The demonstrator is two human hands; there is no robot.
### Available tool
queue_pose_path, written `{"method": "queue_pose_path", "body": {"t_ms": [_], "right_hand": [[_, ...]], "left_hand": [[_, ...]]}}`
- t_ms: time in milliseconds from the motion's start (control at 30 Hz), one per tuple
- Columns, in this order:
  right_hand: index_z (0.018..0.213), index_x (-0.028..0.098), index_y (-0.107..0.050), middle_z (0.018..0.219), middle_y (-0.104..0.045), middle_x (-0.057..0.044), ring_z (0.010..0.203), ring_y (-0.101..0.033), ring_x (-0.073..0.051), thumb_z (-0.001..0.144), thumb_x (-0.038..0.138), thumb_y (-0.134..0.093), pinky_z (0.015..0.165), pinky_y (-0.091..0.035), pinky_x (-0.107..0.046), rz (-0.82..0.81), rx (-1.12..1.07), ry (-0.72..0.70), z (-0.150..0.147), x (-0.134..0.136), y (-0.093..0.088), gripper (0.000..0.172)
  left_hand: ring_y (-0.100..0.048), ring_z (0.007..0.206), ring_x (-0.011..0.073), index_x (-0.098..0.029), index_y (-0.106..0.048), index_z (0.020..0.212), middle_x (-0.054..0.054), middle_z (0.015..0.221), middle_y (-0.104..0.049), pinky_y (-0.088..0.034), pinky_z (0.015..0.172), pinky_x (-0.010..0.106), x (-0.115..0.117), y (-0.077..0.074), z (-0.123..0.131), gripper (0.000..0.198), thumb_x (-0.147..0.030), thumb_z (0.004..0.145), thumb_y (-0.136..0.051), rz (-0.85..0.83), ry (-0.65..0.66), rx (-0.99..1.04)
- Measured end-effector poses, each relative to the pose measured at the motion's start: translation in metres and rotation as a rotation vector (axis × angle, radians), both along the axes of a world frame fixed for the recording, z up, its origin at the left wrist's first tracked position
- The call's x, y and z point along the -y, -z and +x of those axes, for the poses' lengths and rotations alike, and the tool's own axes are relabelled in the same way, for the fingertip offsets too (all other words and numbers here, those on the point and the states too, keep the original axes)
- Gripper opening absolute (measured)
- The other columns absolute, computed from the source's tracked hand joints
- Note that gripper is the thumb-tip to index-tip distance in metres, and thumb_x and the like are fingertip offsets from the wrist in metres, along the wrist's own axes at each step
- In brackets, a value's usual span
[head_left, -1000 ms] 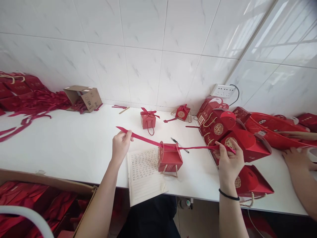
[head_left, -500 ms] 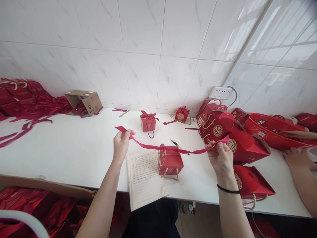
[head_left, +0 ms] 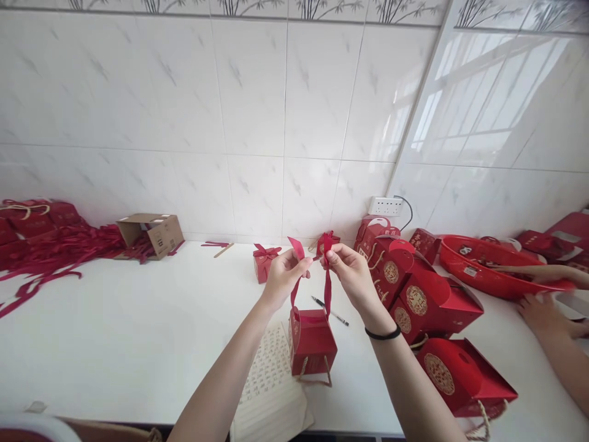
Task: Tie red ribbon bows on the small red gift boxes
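A small red gift box (head_left: 311, 341) with a rope handle stands on the white table (head_left: 138, 331), partly on a sheet of written paper (head_left: 271, 383). A red ribbon (head_left: 327, 288) runs up from the box on both sides. My left hand (head_left: 284, 276) pinches one ribbon end above the box. My right hand (head_left: 350, 270), with a black band on its wrist, pinches the other end close beside it. Both hands are raised above the box and nearly touch.
A black pen (head_left: 329, 310) lies behind the box. Finished bowed boxes (head_left: 263, 260) stand near the wall. Red gift bags (head_left: 427, 301) pile at the right beside a red tray (head_left: 488, 270). Another person's hand (head_left: 543, 310) rests at far right. A cardboard box (head_left: 150, 233) and loose ribbons (head_left: 50, 258) lie at the left.
Both hands came together from wide apart and rose above the box, so the ribbon now hangs in two strands. The view tilted upward.
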State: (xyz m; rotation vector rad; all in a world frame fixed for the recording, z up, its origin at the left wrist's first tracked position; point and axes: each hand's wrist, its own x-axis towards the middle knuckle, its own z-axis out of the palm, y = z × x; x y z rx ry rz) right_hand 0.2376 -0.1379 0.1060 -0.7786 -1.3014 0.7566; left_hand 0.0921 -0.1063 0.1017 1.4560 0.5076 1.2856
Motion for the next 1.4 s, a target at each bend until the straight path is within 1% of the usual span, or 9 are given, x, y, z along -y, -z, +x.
{"method": "queue_pose_path", "body": {"t_ms": [200,433,633,800,867,1000,1133,1267,1400], "right_hand": [[0.073,0.017,-0.062,0.064,-0.056,0.002,0.057,-0.047,-0.009,0.073,0.044,-0.069,0.054,-0.040,-0.021,0.021,0.006,0.104,0.002,-0.001,-0.008,0.028],[0.071,0.018,-0.062,0.067,-0.058,0.001,0.061,-0.052,-0.012,0.071,0.038,-0.071,0.057,-0.044,-0.023,0.084,0.021,0.145,0.000,0.003,-0.009,0.022],[0.072,0.019,-0.062,0.090,-0.056,-0.005,0.091,-0.054,-0.019,0.074,0.036,-0.067,0.073,-0.046,-0.029,0.185,0.200,0.320,-0.002,0.002,-0.007,0.017],[0.104,0.019,-0.052,0.096,-0.057,-0.007,0.087,-0.058,-0.020,0.065,0.047,-0.073,0.073,-0.049,-0.033,0.060,0.127,0.386,-0.002,0.000,-0.001,0.053],[0.111,0.017,-0.049,0.096,-0.058,-0.008,0.086,-0.059,-0.020,0.064,0.053,-0.073,0.071,-0.050,-0.032,-0.027,0.116,0.359,-0.001,0.000,0.000,0.064],[0.076,0.015,-0.060,0.073,-0.060,-0.004,0.070,-0.058,-0.017,0.072,0.055,-0.065,0.064,-0.047,-0.029,-0.104,0.153,0.112,0.001,0.002,0.000,0.040],[0.068,0.018,-0.060,0.069,-0.059,-0.001,0.067,-0.056,-0.015,0.075,0.042,-0.068,0.066,-0.045,-0.027,0.082,0.115,0.206,-0.002,0.007,0.001,0.027],[0.071,0.021,-0.065,0.087,-0.059,-0.004,0.083,-0.057,-0.018,0.078,0.039,-0.066,0.076,-0.047,-0.032,0.301,0.345,0.369,-0.004,0.017,0.007,0.019],[0.077,0.023,-0.069,0.099,-0.058,-0.007,0.095,-0.055,-0.021,0.084,0.034,-0.062,0.084,-0.046,-0.039,0.440,0.576,0.376,-0.003,0.027,0.011,0.014]], "left_hand": [[-0.054,0.062,0.0087,-0.015,-0.066,0.080,0.001,0.077,-0.061,-0.046,0.062,0.023,0.001,-0.001,0.002,0.020,-0.032,0.070,-0.068,-0.016,0.006,0.043],[-0.056,0.068,0.0095,-0.019,-0.068,0.092,0.004,0.100,-0.056,-0.051,0.058,0.023,0.008,-0.001,0.007,0.022,-0.029,0.073,-0.065,0.051,0.027,0.033],[-0.058,0.059,0.0083,-0.014,-0.066,0.082,0.005,0.094,-0.059,-0.052,0.057,0.023,0.014,-0.008,0.012,0.021,-0.032,0.072,-0.067,0.067,0.056,-0.037],[-0.059,0.053,0.0090,-0.014,-0.065,0.080,0.002,0.078,-0.061,-0.051,0.055,0.024,0.014,-0.008,0.012,0.021,-0.034,0.073,-0.066,0.042,0.037,-0.017],[-0.059,0.054,0.0097,-0.014,-0.065,0.081,0.002,0.074,-0.062,-0.051,0.056,0.024,0.014,-0.007,0.011,0.021,-0.034,0.074,-0.066,0.041,0.039,-0.014],[-0.061,0.056,0.0114,-0.014,-0.065,0.082,0.001,0.066,-0.063,-0.051,0.058,0.025,0.013,-0.004,0.010,0.021,-0.033,0.074,-0.066,0.030,0.057,-0.034],[-0.061,0.056,0.0118,-0.014,-0.061,0.082,0.001,0.067,-0.064,-0.050,0.057,0.025,0.012,-0.002,0.011,0.022,-0.034,0.074,-0.066,-0.071,0.073,0.034],[-0.063,0.064,0.0123,-0.015,-0.059,0.079,0.003,0.080,-0.067,-0.050,0.062,0.025,0.010,-0.001,0.010,0.022,-0.035,0.072,-0.068,-0.128,0.064,0.086],[-0.064,0.075,0.0152,-0.016,-0.059,0.080,0.004,0.080,-0.068,-0.050,0.067,0.026,0.009,0.001,0.007,0.021,-0.037,0.076,-0.064,-0.024,0.060,0.030]]}}
